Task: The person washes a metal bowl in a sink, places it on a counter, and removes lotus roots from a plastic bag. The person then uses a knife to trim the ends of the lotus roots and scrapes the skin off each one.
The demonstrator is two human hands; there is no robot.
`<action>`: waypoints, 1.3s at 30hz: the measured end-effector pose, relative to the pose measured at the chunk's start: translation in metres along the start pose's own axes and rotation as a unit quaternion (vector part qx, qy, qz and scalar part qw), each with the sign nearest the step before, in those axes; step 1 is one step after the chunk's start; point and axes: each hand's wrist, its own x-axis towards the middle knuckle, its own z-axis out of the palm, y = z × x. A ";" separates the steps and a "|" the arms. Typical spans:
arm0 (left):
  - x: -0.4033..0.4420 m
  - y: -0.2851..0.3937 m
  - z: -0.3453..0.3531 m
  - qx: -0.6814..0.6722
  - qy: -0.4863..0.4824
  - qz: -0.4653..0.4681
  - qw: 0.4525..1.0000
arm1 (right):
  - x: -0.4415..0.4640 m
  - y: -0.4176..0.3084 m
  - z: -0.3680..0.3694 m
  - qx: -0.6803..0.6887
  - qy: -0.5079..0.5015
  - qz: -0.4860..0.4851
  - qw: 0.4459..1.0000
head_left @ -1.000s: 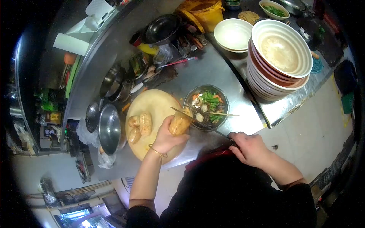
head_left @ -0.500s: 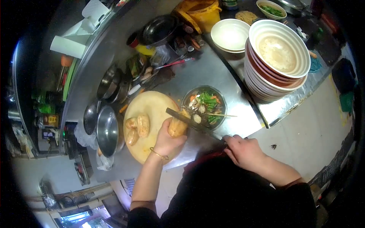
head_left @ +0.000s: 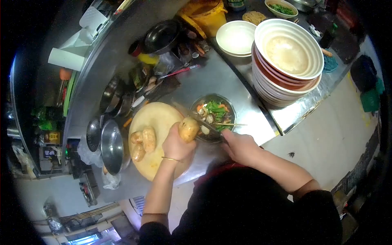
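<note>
Gripping a knife's handle, the right hand (head_left: 241, 148) is closed at lower centre, the knife (head_left: 203, 122) slanting up-left; the left hand (head_left: 178, 143) curls round a potato-like piece (head_left: 189, 130) mid-frame, over the board's (head_left: 157, 167) edge. Beyond, centre-right, sits a vegetable bowl (head_left: 212, 136).

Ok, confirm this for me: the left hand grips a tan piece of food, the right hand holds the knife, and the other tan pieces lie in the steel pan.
Not quite: the head view shows the other tan pieces on the round board. The left hand grips one, and the right hand holds the knife.
</note>
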 end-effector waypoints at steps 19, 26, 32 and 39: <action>0.017 -0.026 0.029 -0.251 -0.083 0.117 0.957 | 0.036 0.011 0.006 0.002 0.000 0.028 1.000; 0.022 -0.045 0.010 -0.402 -0.009 0.135 0.905 | 0.020 0.013 -0.001 0.058 0.050 0.078 0.994; -0.038 -0.015 -0.038 -0.736 0.028 0.172 0.654 | -0.001 0.017 -0.022 0.100 0.117 0.034 0.988; -0.032 -0.058 0.015 -0.796 -0.229 -0.017 0.559 | -0.022 0.007 -0.035 0.139 0.082 0.065 0.985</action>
